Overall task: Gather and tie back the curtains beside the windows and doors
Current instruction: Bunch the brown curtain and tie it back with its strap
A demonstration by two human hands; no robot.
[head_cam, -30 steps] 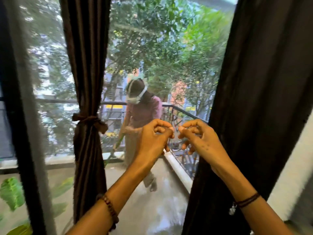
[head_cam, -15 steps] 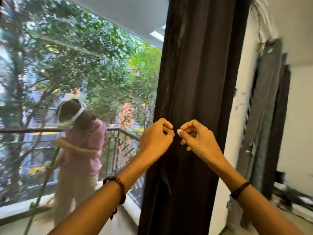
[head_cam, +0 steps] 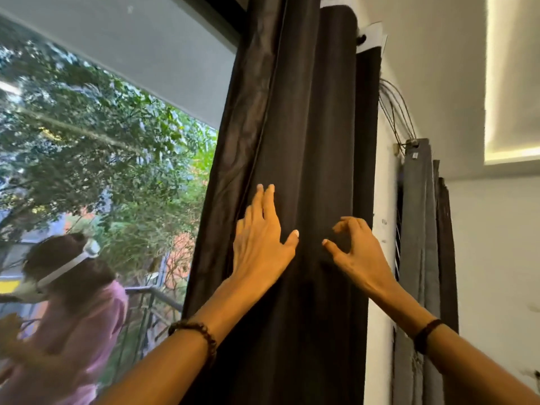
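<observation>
Two hands that were pinched at the fingertips half a second ago now spread onto the dark curtain (head_cam: 306,127), which hangs loose from 12 o'clock to 6 o'clock through the middle of the view. The left hand (head_cam: 263,247) lies flat on the folds, fingers straight toward 12 o'clock and thumb out toward 3 o'clock. The right hand (head_cam: 359,255), just beside it at 3 o'clock, is half curled like a claw, thumb apart from fingers, holding nothing; whether its fingertips touch the cloth cannot be told. The view has swung off the window glass (head_cam: 117,141), now at 9 o'clock, through which a person in pink (head_cam: 81,311) shows by a railing. Gathering of this panel appears only to be starting: no tie shows on it, and the cloth lies under the left hand and between the two, its right edge against the white wall (head_cam: 382,258) just past the right hand. A grey curtain (head_cam: 415,229) hangs farther toward 3 o'clock
</observation>
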